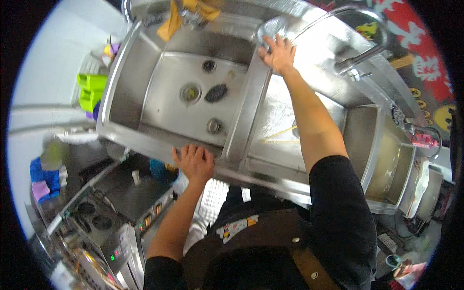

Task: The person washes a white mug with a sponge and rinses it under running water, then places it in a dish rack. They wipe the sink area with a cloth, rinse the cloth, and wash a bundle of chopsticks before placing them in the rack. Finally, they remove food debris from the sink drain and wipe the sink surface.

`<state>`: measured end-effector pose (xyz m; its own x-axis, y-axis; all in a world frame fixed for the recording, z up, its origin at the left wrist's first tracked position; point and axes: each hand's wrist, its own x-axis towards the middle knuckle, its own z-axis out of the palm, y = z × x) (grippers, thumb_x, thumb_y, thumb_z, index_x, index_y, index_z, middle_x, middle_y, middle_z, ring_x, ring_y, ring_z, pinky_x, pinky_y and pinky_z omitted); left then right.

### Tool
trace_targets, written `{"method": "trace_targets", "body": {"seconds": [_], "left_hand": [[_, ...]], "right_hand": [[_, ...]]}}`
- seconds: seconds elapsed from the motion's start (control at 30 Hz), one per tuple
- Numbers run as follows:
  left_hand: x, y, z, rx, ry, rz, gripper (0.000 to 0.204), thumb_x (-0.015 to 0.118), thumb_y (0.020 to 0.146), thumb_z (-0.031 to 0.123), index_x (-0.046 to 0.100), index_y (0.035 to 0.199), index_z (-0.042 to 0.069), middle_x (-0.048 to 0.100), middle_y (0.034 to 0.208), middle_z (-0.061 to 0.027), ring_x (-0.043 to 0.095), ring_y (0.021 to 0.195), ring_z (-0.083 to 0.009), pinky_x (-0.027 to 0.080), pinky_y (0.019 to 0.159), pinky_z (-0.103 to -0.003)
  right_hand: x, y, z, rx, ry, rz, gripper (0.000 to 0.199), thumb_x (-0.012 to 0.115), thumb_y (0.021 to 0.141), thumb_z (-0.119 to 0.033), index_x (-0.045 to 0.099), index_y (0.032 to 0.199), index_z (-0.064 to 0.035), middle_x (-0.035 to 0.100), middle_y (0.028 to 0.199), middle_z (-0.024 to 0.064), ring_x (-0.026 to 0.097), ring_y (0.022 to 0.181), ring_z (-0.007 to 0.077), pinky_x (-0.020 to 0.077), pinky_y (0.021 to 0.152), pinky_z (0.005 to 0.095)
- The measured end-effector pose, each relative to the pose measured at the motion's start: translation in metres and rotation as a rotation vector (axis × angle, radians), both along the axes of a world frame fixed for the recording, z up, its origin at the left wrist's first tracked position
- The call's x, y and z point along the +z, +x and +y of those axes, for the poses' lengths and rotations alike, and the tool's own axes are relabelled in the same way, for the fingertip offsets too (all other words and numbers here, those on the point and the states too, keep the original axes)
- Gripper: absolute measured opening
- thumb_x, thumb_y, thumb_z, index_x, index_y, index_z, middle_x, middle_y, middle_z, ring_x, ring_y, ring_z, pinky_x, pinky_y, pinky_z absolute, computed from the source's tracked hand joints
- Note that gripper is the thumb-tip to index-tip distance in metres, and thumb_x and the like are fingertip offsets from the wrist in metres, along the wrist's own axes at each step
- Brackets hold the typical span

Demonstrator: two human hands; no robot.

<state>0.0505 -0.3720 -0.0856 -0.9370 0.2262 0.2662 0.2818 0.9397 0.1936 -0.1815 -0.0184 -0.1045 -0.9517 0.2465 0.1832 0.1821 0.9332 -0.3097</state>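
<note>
My right hand [279, 57] reaches to the far end of the divider between two steel sink basins. Its fingers are spread and touch or nearly touch a clear, shiny rounded thing [271, 28], whose kind I cannot make out. My left hand [195, 163] rests on the front rim of the left basin [123, 104], fingers apart over the edge and holding nothing. On that basin's floor lie a dark oval scrubber-like thing [216, 93], a drain [190, 93] and a small round metal piece [213, 126]. Thin yellowish sticks [280, 136] lie in the right basin, partly behind my right forearm.
A tap [360, 59] arches over the right basin from the back. Farther right is a smaller basin [384, 169] with cloudy liquid. Yellow cloths [170, 23] lie on the back left rim. Lower left stands kitchen equipment with lit buttons [116, 253]; a green holder [91, 92] is at the left wall.
</note>
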Motion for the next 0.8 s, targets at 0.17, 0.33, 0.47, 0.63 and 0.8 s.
{"method": "trace_targets", "body": {"seconds": [0.17,0.33,0.47,0.63,0.8], "left_hand": [[0.003,0.001,0.002,0.0,0.029,0.017,0.015,0.06,0.075,0.021,0.063,0.067,0.01,0.061,0.083,-0.0043,0.055,0.093,-0.0269,0.024,0.104,-0.059],[0.0,0.005,-0.002,0.024,0.03,0.049,0.018,0.059,0.077,0.023,0.066,0.068,0.01,0.061,0.083,-0.0041,0.054,0.095,-0.0255,0.024,0.104,-0.061],[0.002,0.007,-0.001,0.054,-0.065,-0.017,0.025,0.054,0.084,0.028,0.07,0.077,0.01,0.066,0.09,-0.0043,0.055,0.1,-0.0254,0.023,0.105,-0.057],[-0.011,0.003,-0.004,0.153,-0.061,0.001,0.03,0.05,0.088,0.028,0.07,0.075,0.01,0.067,0.088,-0.005,0.056,0.099,-0.025,0.025,0.106,-0.055],[-0.013,0.002,-0.011,0.169,0.007,-0.075,0.042,0.043,0.095,0.04,0.071,0.085,0.009,0.07,0.094,-0.0047,0.057,0.105,-0.0244,0.025,0.107,-0.053]], "right_hand": [[-0.026,0.036,-0.018,0.244,0.1,0.209,0.041,0.05,0.091,-0.039,0.054,0.13,-0.0265,0.042,0.142,0.0172,0.033,0.132,0.0421,0.0243,0.112,0.049],[-0.001,0.142,-0.08,0.437,0.143,0.239,0.037,0.055,0.09,-0.031,0.057,0.125,-0.0215,0.05,0.133,0.0179,0.041,0.126,0.0408,0.0314,0.109,0.0481],[0.021,0.218,-0.123,0.521,0.057,0.151,0.033,0.056,0.089,-0.028,0.061,0.12,-0.0204,0.052,0.132,0.0158,0.044,0.124,0.0405,0.0323,0.108,0.0486],[0.024,0.267,-0.174,0.656,-0.106,0.157,0.019,0.06,0.079,-0.016,0.068,0.096,-0.012,0.06,0.113,0.0178,0.05,0.117,0.0381,0.039,0.1,0.0498],[0.037,0.299,-0.242,0.366,-0.08,0.016,0.028,0.055,0.086,-0.026,0.064,0.106,-0.0084,0.054,0.124,0.0171,0.041,0.126,0.0395,0.0252,0.108,0.0576]]}}
